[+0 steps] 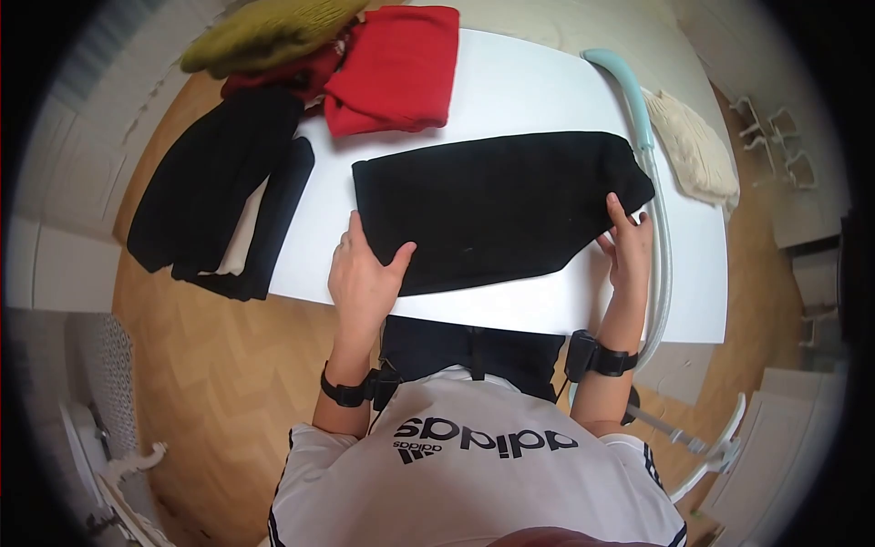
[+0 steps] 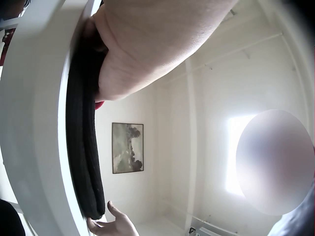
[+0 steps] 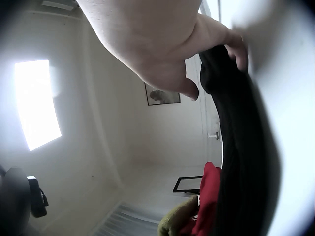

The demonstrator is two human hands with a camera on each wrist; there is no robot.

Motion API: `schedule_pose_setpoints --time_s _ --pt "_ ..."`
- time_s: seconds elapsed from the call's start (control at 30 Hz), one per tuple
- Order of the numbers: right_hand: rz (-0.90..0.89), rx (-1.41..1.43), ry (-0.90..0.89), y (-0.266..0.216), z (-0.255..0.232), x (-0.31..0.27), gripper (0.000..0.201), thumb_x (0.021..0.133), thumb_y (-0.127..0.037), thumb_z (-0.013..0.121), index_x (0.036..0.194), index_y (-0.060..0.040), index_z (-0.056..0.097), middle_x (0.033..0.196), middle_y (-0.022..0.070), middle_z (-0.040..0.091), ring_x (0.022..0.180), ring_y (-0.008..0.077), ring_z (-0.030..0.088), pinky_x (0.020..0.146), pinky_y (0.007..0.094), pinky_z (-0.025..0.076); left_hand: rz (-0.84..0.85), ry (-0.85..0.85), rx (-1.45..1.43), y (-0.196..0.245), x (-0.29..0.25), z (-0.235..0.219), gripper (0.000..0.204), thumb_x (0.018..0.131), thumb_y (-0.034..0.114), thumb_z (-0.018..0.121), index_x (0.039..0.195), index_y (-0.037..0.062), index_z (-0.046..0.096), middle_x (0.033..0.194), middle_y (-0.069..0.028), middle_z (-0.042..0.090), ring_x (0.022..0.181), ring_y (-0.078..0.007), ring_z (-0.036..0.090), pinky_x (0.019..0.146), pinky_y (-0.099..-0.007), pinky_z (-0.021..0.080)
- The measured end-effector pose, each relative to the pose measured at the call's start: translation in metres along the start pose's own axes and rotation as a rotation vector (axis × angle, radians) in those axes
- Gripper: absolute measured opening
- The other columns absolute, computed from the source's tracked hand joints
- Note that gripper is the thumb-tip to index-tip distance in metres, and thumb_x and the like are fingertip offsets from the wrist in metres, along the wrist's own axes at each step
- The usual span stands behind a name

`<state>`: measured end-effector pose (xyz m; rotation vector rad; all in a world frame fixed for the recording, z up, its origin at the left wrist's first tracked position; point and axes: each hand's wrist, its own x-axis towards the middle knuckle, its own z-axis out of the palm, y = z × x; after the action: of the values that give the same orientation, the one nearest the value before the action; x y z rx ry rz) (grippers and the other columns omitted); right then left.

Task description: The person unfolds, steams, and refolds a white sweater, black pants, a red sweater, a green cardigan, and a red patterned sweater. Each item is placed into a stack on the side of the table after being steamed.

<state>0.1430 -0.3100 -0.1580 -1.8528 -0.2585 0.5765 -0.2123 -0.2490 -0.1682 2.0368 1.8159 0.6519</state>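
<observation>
A folded black garment (image 1: 492,210) lies flat on the white table, broad on the left and narrowing toward the right. My left hand (image 1: 365,278) rests at its left end, fingers along the edge and thumb over the near corner. In the left wrist view that hand's fingertips are hidden behind the wrist. At the slanted right end is my right hand (image 1: 629,251), its fingers low against the cloth edge. The right wrist view shows the right thumb (image 3: 191,91) held apart from the fingers, beside the layered black cloth (image 3: 241,142).
Left on the table sits a pile of dark clothes (image 1: 210,182) with a light piece in it. Behind are a folded red garment (image 1: 396,68) and an olive one (image 1: 273,36). A pale green curved tube (image 1: 629,91) runs down the right side, beside a cream knit (image 1: 693,150).
</observation>
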Motion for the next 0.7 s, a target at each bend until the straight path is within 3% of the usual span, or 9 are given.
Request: schedule_pose_setpoints --time_s 0.2,0.27,0.43,0.5,0.53,0.57,0.63,0.67,0.7 --pt "-0.101 0.082 -0.069 0.014 0.005 0.026 0.073 0.089 -0.028 0.081 0.145 0.0047 0.047 0.124 0.0139 0.069 0.113 0.0277 0.068 0.093 0.0394 0.057 0.071 0.072 0.033 -0.009 0.0 0.006 0.09 0.082 0.044 0.083 0.144 -0.0101 0.045 0.117 -0.0269 0.067 0.107 -0.0413 0.065 0.09 -0.046 0.054" --pt "0.056 0.524 -0.288 0.008 0.002 0.025 0.05 0.092 -0.015 0.074 0.136 0.0021 0.058 0.12 0.012 0.071 0.111 0.0261 0.069 0.096 0.0392 0.057 0.082 0.062 0.022 -0.008 0.0 0.005 0.09 0.082 0.043 0.083 0.145 -0.0101 0.045 0.116 -0.0266 0.067 0.105 -0.0407 0.066 0.089 -0.046 0.055" --pt "-0.094 0.681 -0.327 -0.036 0.019 -0.021 0.046 0.088 -0.005 0.071 0.132 0.0037 0.061 0.121 0.0131 0.071 0.11 0.0264 0.069 0.1 0.0394 0.055 0.032 -0.008 -0.022 -0.006 0.0 -0.002 0.085 0.086 0.044 0.079 0.144 -0.0095 0.048 0.119 -0.0277 0.066 0.108 -0.0426 0.065 0.093 -0.0467 0.053" --pt "-0.528 0.445 -0.236 -0.054 0.038 -0.059 0.042 0.087 -0.003 0.072 0.127 0.0056 0.062 0.116 0.0138 0.07 0.104 0.0209 0.069 0.093 0.0343 0.054 0.065 -0.003 -0.015 -0.01 0.0 0.0 0.08 0.09 0.043 0.075 0.144 -0.0091 0.048 0.118 -0.0271 0.067 0.108 -0.0422 0.066 0.092 -0.0466 0.053" --pt "-0.601 0.281 -0.262 -0.054 0.044 -0.074 0.041 0.088 -0.005 0.072 0.126 0.0044 0.062 0.118 0.0132 0.07 0.104 0.0202 0.067 0.094 0.0334 0.053 0.11 0.067 -0.054 -0.017 0.002 0.006 0.071 0.095 0.04 0.069 0.143 -0.0081 0.05 0.113 -0.0264 0.068 0.104 -0.0406 0.067 0.09 -0.0469 0.053" --pt "-0.816 0.033 -0.296 -0.055 0.052 -0.087 0.043 0.084 -0.003 0.073 0.125 0.0028 0.062 0.123 0.0148 0.067 0.108 0.0248 0.066 0.096 0.0345 0.051 0.155 0.136 -0.095 -0.023 0.003 0.011 0.062 0.1 0.036 0.062 0.143 -0.0072 0.051 0.108 -0.0256 0.069 0.1 -0.0391 0.068 0.087 -0.0471 0.054" --pt "-1.328 -0.416 -0.515 -0.061 0.062 -0.116 0.078 0.072 -0.002 0.076 0.146 -0.0047 0.053 0.139 0.0248 0.056 0.127 0.0386 0.054 0.111 0.0455 0.042 0.116 0.129 -0.172 -0.032 0.004 0.011 0.055 0.104 0.034 0.054 0.143 -0.0048 0.051 0.104 -0.0249 0.069 0.096 -0.0378 0.068 0.085 -0.0466 0.054" --pt "-1.254 -0.621 -0.732 -0.059 0.064 -0.131 0.09 0.073 -0.014 0.083 0.155 -0.0123 0.045 0.15 0.026 0.048 0.136 0.0439 0.048 0.118 0.0516 0.035 0.074 0.123 -0.251 -0.035 0.004 0.011 0.049 0.109 0.031 0.045 0.144 -0.0024 0.052 0.1 -0.0243 0.069 0.092 -0.0365 0.069 0.084 -0.046 0.053" --pt "-1.274 -0.807 -0.791 -0.051 0.064 -0.146 0.095 0.075 -0.026 0.086 0.158 -0.0154 0.042 0.156 0.0254 0.041 0.141 0.0466 0.043 0.121 0.0549 0.031 0.076 0.122 -0.249 -0.033 0.005 0.005 0.049 0.109 0.031 0.045 0.144 -0.0024 0.052 0.1 -0.0243 0.069 0.092 -0.0365 0.069 0.084 -0.046 0.053"
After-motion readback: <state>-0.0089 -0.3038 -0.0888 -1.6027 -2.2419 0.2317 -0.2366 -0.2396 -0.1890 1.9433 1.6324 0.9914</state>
